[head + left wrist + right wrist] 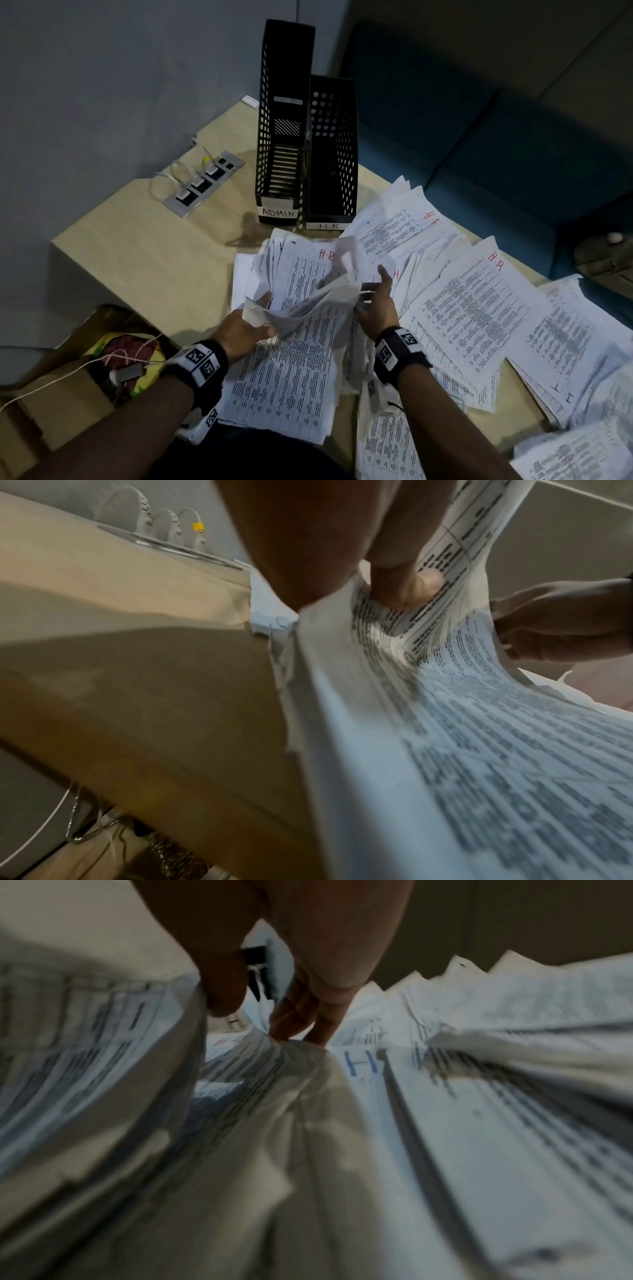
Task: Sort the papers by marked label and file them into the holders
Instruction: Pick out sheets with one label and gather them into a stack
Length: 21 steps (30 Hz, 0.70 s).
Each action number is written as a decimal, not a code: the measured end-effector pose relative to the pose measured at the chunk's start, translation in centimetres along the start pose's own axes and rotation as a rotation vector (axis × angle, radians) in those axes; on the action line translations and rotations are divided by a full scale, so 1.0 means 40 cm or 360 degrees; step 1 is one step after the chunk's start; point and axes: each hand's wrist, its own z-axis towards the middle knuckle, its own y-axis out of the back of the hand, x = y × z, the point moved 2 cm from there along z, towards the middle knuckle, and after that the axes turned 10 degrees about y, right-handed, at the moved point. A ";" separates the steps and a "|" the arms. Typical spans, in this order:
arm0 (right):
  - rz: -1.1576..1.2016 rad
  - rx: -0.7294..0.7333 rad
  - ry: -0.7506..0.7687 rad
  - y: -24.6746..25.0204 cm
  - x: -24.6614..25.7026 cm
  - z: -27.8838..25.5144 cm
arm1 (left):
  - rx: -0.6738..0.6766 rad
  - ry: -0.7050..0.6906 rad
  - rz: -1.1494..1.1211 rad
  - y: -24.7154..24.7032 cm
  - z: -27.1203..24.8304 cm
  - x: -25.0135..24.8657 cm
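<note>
Two black perforated holders stand at the table's back, one labelled ADMIN (278,164), one labelled HR (334,161), both seemingly without papers. Printed papers (479,308) lie fanned over the table, several marked H.R in red. Over the left pile a bunch of curled sheets (318,301) is lifted between both hands. My left hand (253,325) grips its left edge, thumb (404,588) pressing the print. My right hand (373,301) pinches the right edge, fingers (308,1015) down at the sheets. A sheet marked IT (565,397) lies far right.
A power strip (205,181) with white plugs lies on the bare left part of the table (154,246). An open cardboard box (68,377) with cables and clutter sits on the floor at the left. A blue sofa (479,137) stands behind the table on the right.
</note>
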 end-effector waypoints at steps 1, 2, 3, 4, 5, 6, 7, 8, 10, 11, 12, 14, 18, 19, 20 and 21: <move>0.0054 -0.0008 -0.0093 0.001 -0.004 0.008 | -0.0016 0.0016 0.0015 -0.003 0.000 -0.002; 0.0007 -0.0018 -0.0118 0.001 -0.008 0.018 | -0.0029 0.0022 0.0030 -0.004 0.002 -0.003; -0.0167 0.0010 -0.0083 0.000 -0.008 0.026 | -0.0035 0.0025 0.0050 -0.004 0.005 -0.003; -0.0344 0.0046 -0.0018 -0.003 -0.009 0.032 | -0.0043 0.0025 0.0084 -0.005 0.005 -0.003; -0.0505 0.0090 0.0040 -0.005 -0.002 0.033 | -0.0048 0.0021 0.0110 -0.005 0.002 -0.005; -0.0600 0.0123 0.0111 -0.007 0.001 0.034 | -0.0045 0.0025 0.0107 -0.004 0.000 -0.004; -0.0654 0.0132 0.0166 -0.007 0.004 0.036 | -0.0026 0.0043 0.0077 -0.002 -0.001 -0.002; -0.0679 0.0088 0.0211 -0.001 0.011 0.038 | -0.0005 0.0058 0.0046 -0.001 0.000 -0.001; -0.0600 -0.0116 0.0134 0.029 0.019 0.038 | -0.0025 0.0048 0.0076 -0.008 -0.006 -0.004; -0.0469 -0.0252 -0.0001 0.053 0.020 0.033 | -0.0058 0.0048 0.0102 -0.012 -0.013 -0.009; -0.0328 -0.0391 -0.0123 0.082 0.013 0.027 | -0.0104 0.0042 0.0106 -0.016 -0.016 -0.013; -0.0055 -0.0667 -0.0188 0.151 0.008 0.007 | -0.0161 0.0031 0.0060 -0.024 -0.039 -0.031; 0.0240 -0.1243 -0.0090 0.341 0.022 -0.050 | -0.0370 -0.0082 -0.0053 -0.005 -0.060 -0.072; 0.0265 -0.1359 -0.0025 0.391 0.028 -0.067 | -0.0442 -0.0111 -0.0031 0.005 -0.057 -0.084; 0.0308 -0.1476 0.0070 0.438 0.033 -0.081 | -0.0499 -0.0127 -0.0027 0.013 -0.054 -0.097; 0.0374 -0.1569 0.0154 0.476 0.035 -0.092 | -0.0538 -0.0118 -0.0031 0.019 -0.049 -0.107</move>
